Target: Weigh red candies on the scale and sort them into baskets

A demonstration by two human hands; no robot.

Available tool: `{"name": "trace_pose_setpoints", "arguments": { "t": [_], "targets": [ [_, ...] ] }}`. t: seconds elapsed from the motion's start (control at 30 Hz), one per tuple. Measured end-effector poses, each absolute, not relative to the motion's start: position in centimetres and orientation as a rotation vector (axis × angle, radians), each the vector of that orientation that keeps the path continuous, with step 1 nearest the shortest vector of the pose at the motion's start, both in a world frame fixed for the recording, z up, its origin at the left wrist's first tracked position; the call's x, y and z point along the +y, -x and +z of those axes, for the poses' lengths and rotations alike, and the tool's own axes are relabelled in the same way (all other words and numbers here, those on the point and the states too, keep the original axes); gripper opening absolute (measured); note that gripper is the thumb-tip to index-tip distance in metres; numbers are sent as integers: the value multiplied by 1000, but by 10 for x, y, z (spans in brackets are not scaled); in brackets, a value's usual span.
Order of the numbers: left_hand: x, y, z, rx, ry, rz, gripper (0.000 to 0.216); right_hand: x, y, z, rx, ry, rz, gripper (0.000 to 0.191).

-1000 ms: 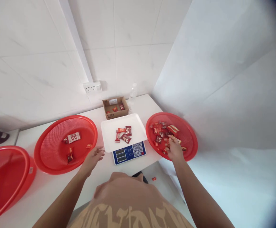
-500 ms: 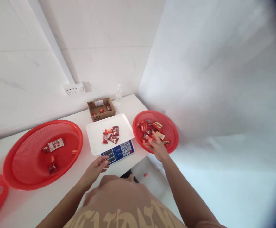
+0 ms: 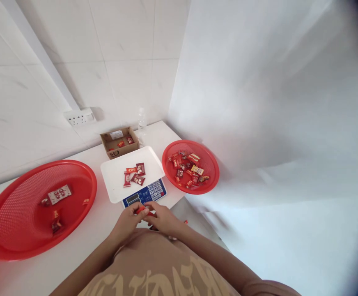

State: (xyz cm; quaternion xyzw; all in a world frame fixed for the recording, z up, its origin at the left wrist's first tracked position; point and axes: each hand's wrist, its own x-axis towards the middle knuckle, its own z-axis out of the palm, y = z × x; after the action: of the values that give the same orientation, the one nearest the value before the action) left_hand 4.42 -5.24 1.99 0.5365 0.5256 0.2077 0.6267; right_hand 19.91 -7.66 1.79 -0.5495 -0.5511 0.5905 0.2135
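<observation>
My left hand (image 3: pixel 129 218) and my right hand (image 3: pixel 163 219) meet in front of my shirt, at the near edge of the scale. Between their fingertips is a small red-wrapped candy (image 3: pixel 144 211), partly covered by the fingers; both hands are closed on it. Just beyond stands a digital scale with a blue keypad (image 3: pixel 156 190) and a white pan (image 3: pixel 113 174). Several red and maroon wrapped candies (image 3: pixel 138 179) lie on the pan. To the right, a red plastic basket (image 3: pixel 214 174) holds a mixed pile of wrapped sweets (image 3: pixel 197 169).
A larger red basket (image 3: pixel 12 222) with a few packets stands at the left. Behind the scale are a cardboard box (image 3: pixel 122 152) with some candies and a clear bottle (image 3: pixel 141 119). Walls bound the table (image 3: pixel 95 246) at the back and right.
My right hand has left the right basket and come to my left hand with a red-wrapped candy. My left hand has shifted slightly right, and the view has turned a little.
</observation>
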Motion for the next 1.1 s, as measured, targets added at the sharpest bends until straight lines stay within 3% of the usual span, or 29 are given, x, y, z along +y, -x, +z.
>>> {"name": "trace_pose_setpoints", "arguments": {
  "t": [0.1,0.27,0.77,1.1],
  "targets": [
    [-52,-46,18,1272,-1333,493,33,-76,-201,14,-1617,1586,1576,25],
    [-53,-51,18,1246,-1359,490,35,-76,-205,17,-1565,1476,1654,19],
    [-59,-50,20,1293,-1374,523,32,-86,-206,17,-1384,1347,1816,43],
    [-50,-36,18,1166,-1514,320,43,-82,-204,15,-1579,1344,1765,36]
  ]
}}
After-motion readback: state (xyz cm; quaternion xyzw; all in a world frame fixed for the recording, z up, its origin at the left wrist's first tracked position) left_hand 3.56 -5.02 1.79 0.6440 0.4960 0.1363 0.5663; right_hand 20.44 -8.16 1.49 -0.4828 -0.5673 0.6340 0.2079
